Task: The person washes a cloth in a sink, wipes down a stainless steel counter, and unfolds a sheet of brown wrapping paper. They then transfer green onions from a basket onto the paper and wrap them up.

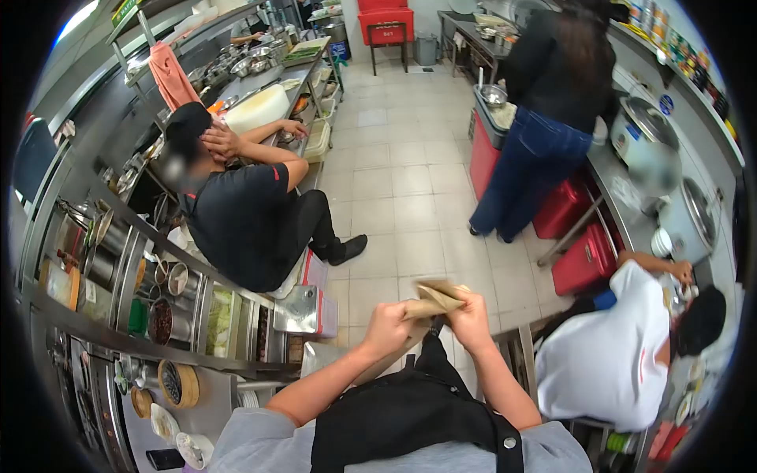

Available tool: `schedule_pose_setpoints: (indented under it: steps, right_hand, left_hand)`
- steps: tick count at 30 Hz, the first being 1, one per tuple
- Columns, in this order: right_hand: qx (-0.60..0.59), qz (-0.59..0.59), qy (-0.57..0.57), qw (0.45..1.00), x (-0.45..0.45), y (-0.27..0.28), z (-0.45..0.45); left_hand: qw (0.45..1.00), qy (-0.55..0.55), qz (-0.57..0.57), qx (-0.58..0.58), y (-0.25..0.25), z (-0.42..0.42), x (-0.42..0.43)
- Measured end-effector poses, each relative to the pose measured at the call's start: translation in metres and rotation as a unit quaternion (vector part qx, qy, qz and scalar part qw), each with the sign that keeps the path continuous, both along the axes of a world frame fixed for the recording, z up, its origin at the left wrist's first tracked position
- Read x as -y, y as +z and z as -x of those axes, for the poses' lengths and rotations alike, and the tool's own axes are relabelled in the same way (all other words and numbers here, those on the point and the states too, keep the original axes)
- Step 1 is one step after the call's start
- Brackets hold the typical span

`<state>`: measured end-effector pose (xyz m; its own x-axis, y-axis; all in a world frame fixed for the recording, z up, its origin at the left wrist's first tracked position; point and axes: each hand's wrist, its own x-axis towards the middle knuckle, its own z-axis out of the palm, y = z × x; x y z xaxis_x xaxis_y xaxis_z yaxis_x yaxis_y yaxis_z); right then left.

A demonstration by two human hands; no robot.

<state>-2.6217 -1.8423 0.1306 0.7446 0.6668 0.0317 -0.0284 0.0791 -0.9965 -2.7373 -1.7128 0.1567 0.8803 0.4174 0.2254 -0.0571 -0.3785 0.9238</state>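
Note:
A brown, folded piece that looks like paper or cloth [436,300] is held up in front of my black apron, its upper edge blurred. My left hand [388,329] is closed round its left end. On the right side, my right hand [470,318] grips the other end, fingers wrapped over it. Both hands are close together at chest height, above the tiled floor. What lies inside the folds, if anything, cannot be seen.
A person in black sits at left beside the steel counter [293,71]. Another in jeans stands at the right counter near red bins [584,260]. A person in white is close at lower right. Food containers [224,319] line the left shelf. Tiled floor [394,181] runs between.

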Motion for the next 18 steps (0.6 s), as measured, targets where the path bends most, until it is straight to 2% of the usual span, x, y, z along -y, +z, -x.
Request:
schedule_pose_setpoints:
  steps: [1,2,4,6,7,8,9,11,13,15,16,18]
  right_hand:
    - [-0.156,-0.052,0.013,0.986,-0.016,0.004,-0.022]
    - [-0.117,-0.017,0.047,0.992,-0.03,0.005,-0.047]
    - [-0.078,0.016,0.09,0.993,-0.064,0.015,-0.101]
    - [0.077,0.06,0.179,0.979,-0.101,0.022,-0.153]
    - [0.083,0.06,0.186,0.977,-0.117,0.033,-0.179]
    - [0.195,0.093,0.21,0.954,-0.133,0.049,-0.2]
    - [0.299,0.123,0.233,0.917,-0.151,0.058,-0.221]
    - [0.298,0.16,0.29,0.895,-0.188,0.053,-0.258]
    - [0.436,0.174,0.268,0.841,-0.225,0.055,-0.288]
    - [0.462,0.143,0.266,0.834,-0.263,0.052,-0.311]
    - [0.483,0.144,0.278,0.818,-0.283,0.049,-0.323]
    - [0.522,0.15,0.295,0.787,-0.32,0.042,-0.344]
  left_hand:
    - [0.999,-0.004,0.035,0.018,-0.006,-0.019,-0.014]
    - [0.999,0.006,0.032,0.016,-0.009,-0.036,-0.028]
    - [0.996,0.064,-0.064,-0.016,-0.012,-0.074,-0.056]
    - [0.992,0.099,-0.083,0.001,-0.036,-0.108,-0.092]
    - [0.987,0.128,-0.099,0.021,-0.044,-0.126,-0.11]
    - [0.991,0.126,-0.045,-0.012,-0.033,-0.139,-0.124]
    - [0.99,0.136,-0.043,-0.014,-0.025,-0.155,-0.136]
    - [0.979,0.19,-0.027,-0.069,-0.013,-0.182,-0.161]
    - [0.976,0.21,-0.024,-0.054,-0.027,-0.208,-0.188]
    - [0.976,0.204,0.049,0.052,-0.027,-0.236,-0.217]
    - [0.976,0.206,-0.045,-0.049,-0.021,-0.242,-0.238]
    - [0.982,0.179,-0.048,-0.037,-0.027,-0.259,-0.276]
